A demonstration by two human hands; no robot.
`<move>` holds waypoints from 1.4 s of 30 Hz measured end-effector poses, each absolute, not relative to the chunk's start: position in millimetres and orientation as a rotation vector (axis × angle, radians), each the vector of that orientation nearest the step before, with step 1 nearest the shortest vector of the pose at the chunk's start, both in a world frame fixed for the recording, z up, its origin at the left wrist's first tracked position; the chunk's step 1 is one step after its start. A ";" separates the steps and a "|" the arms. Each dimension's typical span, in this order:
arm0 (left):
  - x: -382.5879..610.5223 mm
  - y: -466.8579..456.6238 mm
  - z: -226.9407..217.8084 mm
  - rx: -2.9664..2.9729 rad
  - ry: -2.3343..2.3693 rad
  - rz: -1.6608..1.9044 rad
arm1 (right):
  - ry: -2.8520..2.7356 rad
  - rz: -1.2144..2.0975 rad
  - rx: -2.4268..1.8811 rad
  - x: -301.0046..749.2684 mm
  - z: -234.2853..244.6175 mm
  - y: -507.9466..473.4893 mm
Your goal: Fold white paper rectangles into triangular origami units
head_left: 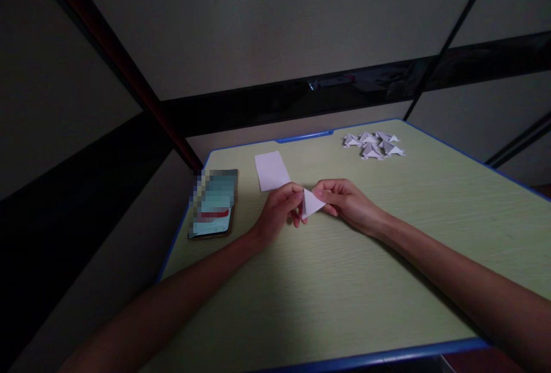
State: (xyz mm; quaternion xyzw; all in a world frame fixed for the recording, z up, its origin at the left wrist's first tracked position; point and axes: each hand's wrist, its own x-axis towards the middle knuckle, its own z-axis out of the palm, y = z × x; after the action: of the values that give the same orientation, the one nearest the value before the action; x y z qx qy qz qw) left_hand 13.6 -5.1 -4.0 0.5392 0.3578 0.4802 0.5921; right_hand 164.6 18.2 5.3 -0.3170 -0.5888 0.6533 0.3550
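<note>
Between my two hands, a small white piece of folded paper (312,203) is held up over the middle of the table. Its visible face is triangular. My left hand (278,212) pinches its left edge between thumb and fingers. From the other side, my right hand (344,199) grips the right corner with thumb and forefinger. Part of the paper is covered by the fingertips. Just behind my left hand lies a flat white sheet of paper (271,170), its near corner close to the knuckles.
A phone (214,204) with a lit, partly blurred screen lies at the table's left. Several folded paper figures (372,151) sit grouped at the far right. The pale green table (344,287) has a blue rim, and a panelled wall (279,34) stands behind it.
</note>
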 end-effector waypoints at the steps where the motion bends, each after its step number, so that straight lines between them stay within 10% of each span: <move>1: 13.7 -5.1 -4.1 1.251 0.836 1.123 | -1.523 1.684 -0.822 164.6 5.4 18.3; 42: 19.9 -10.2 0.9 1.591 1.162 1.223 | -1.501 1.543 -0.812 166.2 6.7 18.1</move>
State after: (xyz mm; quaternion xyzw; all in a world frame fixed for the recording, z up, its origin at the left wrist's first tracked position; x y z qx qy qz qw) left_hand 19.9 -10.2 0.9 0.6288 0.4592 0.4834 0.4000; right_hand 166.2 18.1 6.7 -0.3223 -0.5956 0.6122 0.4081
